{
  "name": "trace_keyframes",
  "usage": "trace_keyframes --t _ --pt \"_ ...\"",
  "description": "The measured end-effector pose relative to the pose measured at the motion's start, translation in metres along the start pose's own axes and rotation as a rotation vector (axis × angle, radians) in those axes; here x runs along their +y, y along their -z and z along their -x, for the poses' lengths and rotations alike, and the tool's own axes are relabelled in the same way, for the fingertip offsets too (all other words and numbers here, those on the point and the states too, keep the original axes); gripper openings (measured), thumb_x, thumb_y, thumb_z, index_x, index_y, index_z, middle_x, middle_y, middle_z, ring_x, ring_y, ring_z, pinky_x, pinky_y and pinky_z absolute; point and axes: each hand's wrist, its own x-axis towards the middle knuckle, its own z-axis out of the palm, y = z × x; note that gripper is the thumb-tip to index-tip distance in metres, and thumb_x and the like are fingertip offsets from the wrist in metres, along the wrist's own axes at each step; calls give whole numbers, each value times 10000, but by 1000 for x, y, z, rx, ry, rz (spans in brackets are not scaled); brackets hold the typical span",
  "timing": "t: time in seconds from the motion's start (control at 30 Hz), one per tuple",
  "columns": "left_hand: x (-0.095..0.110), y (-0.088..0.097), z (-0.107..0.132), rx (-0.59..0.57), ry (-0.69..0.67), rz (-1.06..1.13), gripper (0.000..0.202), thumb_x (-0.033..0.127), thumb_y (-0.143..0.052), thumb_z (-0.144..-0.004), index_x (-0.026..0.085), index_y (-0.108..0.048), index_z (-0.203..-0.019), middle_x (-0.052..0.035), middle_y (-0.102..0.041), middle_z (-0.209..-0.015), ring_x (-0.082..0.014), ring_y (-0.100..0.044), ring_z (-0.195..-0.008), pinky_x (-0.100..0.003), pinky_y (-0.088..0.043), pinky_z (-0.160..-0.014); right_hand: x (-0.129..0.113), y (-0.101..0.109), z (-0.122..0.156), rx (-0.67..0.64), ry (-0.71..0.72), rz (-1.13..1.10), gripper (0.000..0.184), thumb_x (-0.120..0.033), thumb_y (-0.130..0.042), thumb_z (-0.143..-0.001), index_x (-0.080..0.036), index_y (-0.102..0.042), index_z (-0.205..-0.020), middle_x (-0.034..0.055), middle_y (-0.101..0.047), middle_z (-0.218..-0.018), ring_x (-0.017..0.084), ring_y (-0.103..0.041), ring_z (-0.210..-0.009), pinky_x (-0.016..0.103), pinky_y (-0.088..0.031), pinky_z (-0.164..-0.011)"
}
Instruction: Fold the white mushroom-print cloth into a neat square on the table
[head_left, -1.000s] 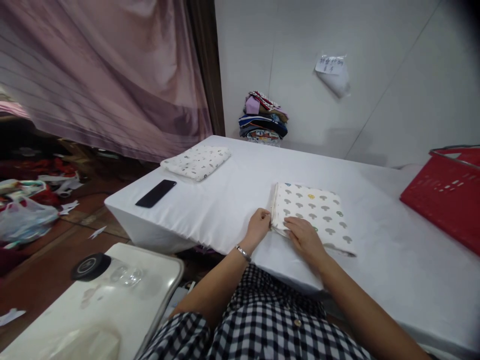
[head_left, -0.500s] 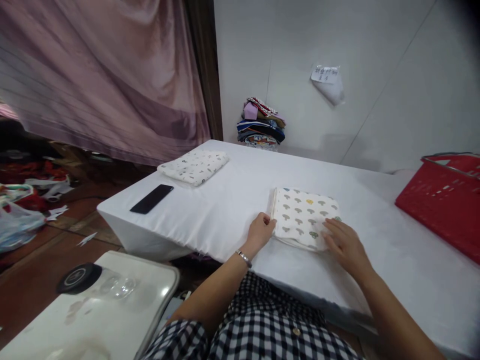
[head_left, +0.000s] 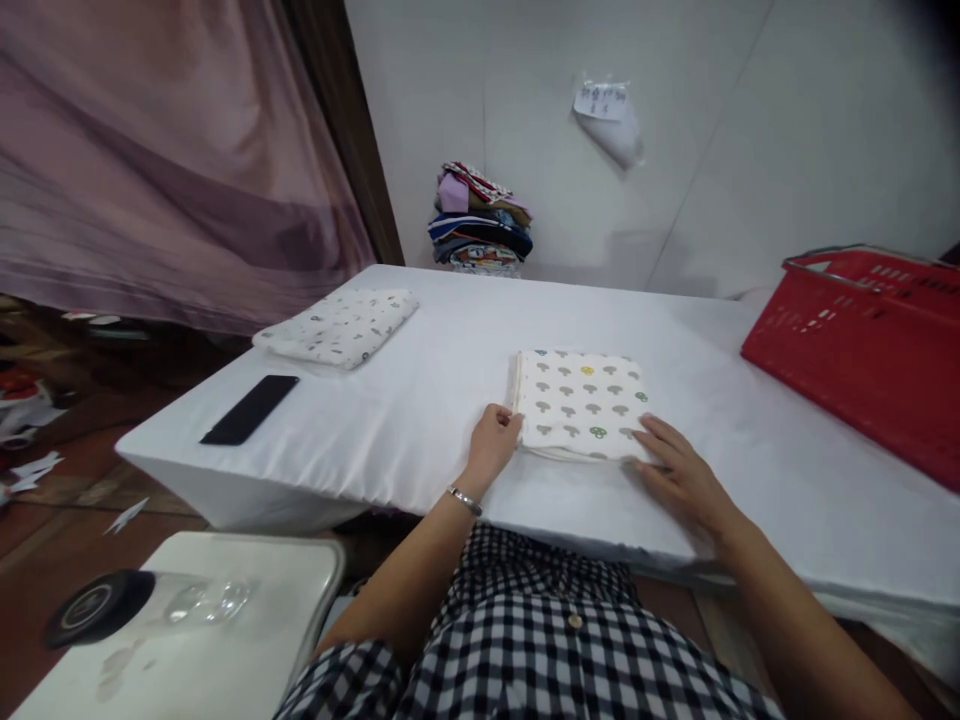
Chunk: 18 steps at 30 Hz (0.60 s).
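Observation:
A folded white cloth [head_left: 581, 405] printed with rows of grey mushrooms, plus a few yellow, green and blue ones, lies flat on the table close to me. At its left edge, the fingers of my left hand [head_left: 493, 440] are curled in and pinch the layers. My right hand [head_left: 686, 480] rests by the lower right corner, fingers stretched out, the tips touching the cloth's edge. Farther left lies a second folded white cloth [head_left: 341, 325] with a small dark print, away from both hands.
On the white-covered table [head_left: 420, 420] a black phone [head_left: 251, 410] lies at left and a red basket [head_left: 862, 350] stands at right. A clothes pile [head_left: 480, 225] rises behind the far edge. A white stool [head_left: 247, 660] holds a black round object [head_left: 101, 605] and clear plastic.
My view has swung a little to the right. The right hand has slid from the top of the mushroom cloth to its right edge; the left hand stays at the left edge.

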Motion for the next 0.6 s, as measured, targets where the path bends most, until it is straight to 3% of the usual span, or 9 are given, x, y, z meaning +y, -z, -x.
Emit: trace_keyframes --t 0.2,0.37,0.6 --pt "11 2 8 -1 -46 -95 401 546 -527 -802 211 -502 -1022 -48 -622 -979 -175 -593 -771 -280 -424 -668 -3 7 1 27 70 -20 514 -250 -484 -891 -332 -381 -1388 6 -354 -1466 223 -344 -1333 456 -359 -1082" --pt "15 -1 7 -36 -25 -207 376 454 -573 -790 205 -492 -1061 -69 -629 -1010 -212 -600 -874 -304 -428 -737 -5 7 2 -2 83 45 532 -247 -495 -874 -284 -374 -1391 42 -341 -1474 241 -333 -1339 484 -373 -1064" --pt "16 0 6 -55 2 -215 334 420 -555 -806 204 -495 -1054 -72 -636 -1031 -219 -603 -896 -308 -427 -756 -8 0 0 68 -18 150 422 -184 -395 -891 -221 -492 -1300 82 -515 -1336 217 -451 -1257 434 -404 -1047"
